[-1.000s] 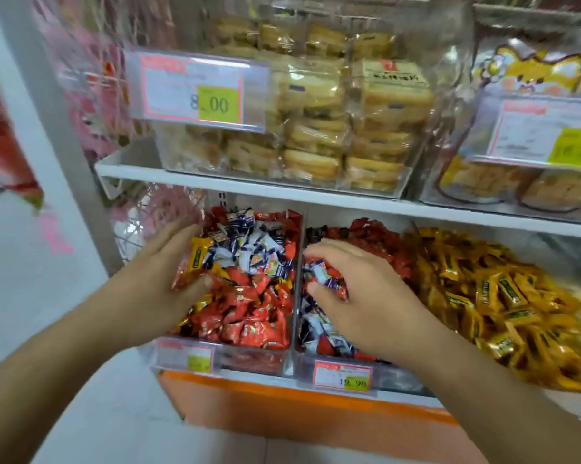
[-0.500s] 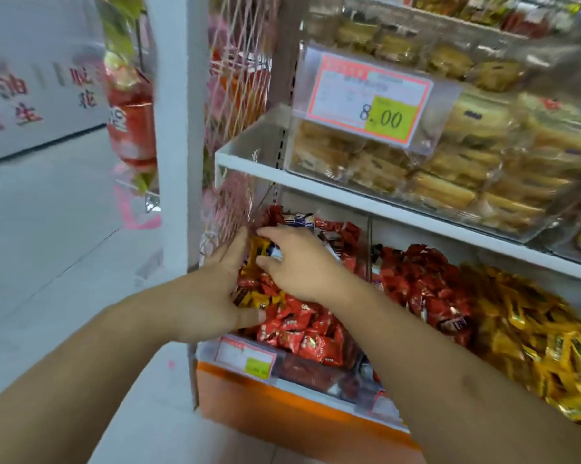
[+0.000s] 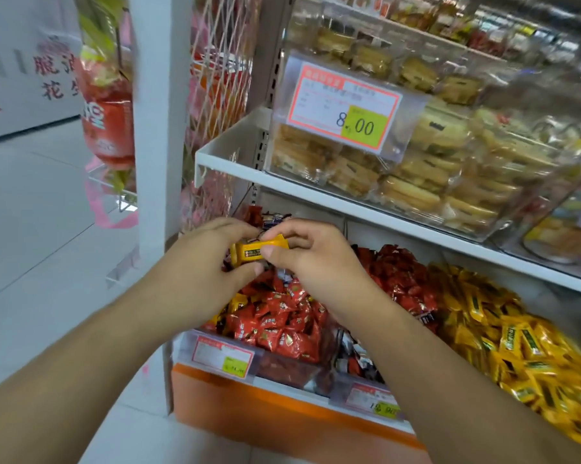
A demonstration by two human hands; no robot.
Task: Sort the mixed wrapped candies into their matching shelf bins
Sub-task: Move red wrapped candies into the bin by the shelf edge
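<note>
A clear box of wrapped biscuits (image 3: 413,169) sits on the white upper shelf (image 3: 235,162), with a price tag (image 3: 346,108) reading 8.00 on a yellow-green patch clipped to its front. To the left, a white pillar (image 3: 155,128) stands beside a wire mesh panel (image 3: 218,78), and red snack bags (image 3: 106,105) hang in front of the pillar. Beyond them lies a pale tiled floor (image 3: 31,212), and the lower shelf has an orange base (image 3: 248,416).
</note>
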